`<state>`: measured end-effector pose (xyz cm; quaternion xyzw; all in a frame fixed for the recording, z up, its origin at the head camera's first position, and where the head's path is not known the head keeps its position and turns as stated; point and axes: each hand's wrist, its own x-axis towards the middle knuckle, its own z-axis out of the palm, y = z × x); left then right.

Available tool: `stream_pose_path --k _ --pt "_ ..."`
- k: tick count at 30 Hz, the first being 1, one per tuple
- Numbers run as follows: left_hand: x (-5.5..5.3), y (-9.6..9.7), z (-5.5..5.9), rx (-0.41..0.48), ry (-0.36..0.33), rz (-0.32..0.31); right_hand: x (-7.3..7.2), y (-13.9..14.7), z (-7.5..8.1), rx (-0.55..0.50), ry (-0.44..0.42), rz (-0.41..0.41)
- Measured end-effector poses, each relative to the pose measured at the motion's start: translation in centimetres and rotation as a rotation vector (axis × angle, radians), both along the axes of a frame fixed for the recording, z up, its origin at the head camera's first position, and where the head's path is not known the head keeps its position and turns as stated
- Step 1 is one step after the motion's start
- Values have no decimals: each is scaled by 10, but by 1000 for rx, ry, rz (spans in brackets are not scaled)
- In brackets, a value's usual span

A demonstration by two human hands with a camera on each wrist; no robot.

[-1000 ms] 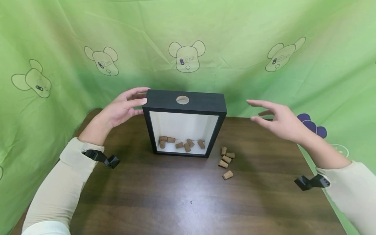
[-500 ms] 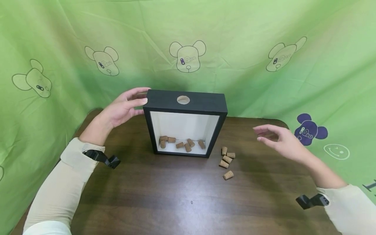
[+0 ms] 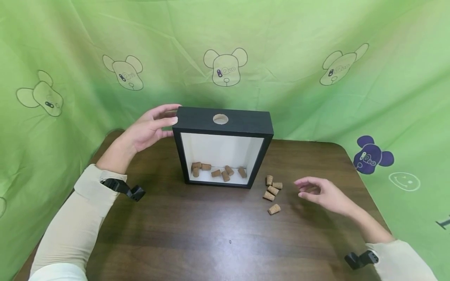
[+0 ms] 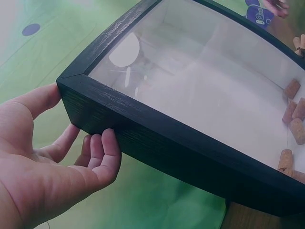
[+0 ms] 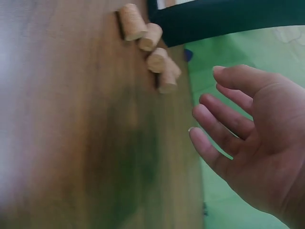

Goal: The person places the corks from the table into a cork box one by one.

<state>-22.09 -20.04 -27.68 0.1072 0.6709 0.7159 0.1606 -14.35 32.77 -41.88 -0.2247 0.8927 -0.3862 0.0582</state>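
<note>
Corks (image 3: 272, 190), 5 of them, lie loose on the dark wooden surface (image 3: 197, 238), near the right grip (image 3: 325, 195) and to its left. From where I stand, 4 are bunched so closely that I cannot tell which touch; the other 1 lies a little apart, nearer the person. The right grip hangs over the surface beside them, loosely spread, its fingers gently bent toward the bunch and the thumb held away from them.

Farther left of that grip, a black box (image 3: 242, 123) stands upright, its lower right corner near the bunch. At least 7 inner corks (image 3: 225, 176) lie scattered along its white floor, behind a clear front pane (image 4: 190, 86) that catches reflections. A round hole (image 3: 220, 119) is cut in the top.

The left grip (image 3: 147, 128) pinches the box at its upper left corner, thumb at the front edge, index finger reaching to the back edge, the other fingers bent against the side wall. Behind each grip comes a black wrist mount (image 3: 123, 189) and a pale sleeve (image 3: 70, 222). Beyond the grips hangs a green cloth (image 3: 183, 47); past the right grip it shows a purple bear head (image 3: 370, 158) and a smiley print (image 3: 404, 181).
</note>
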Motion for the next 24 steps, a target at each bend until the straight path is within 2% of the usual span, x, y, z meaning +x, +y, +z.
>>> stream_pose_path --k 9,24 --pt "0 1 1 -12 -6 2 9 -11 -21 -15 -51 65" --pt "0 1 2 1 -17 6 14 -40 -34 28 -46 148"
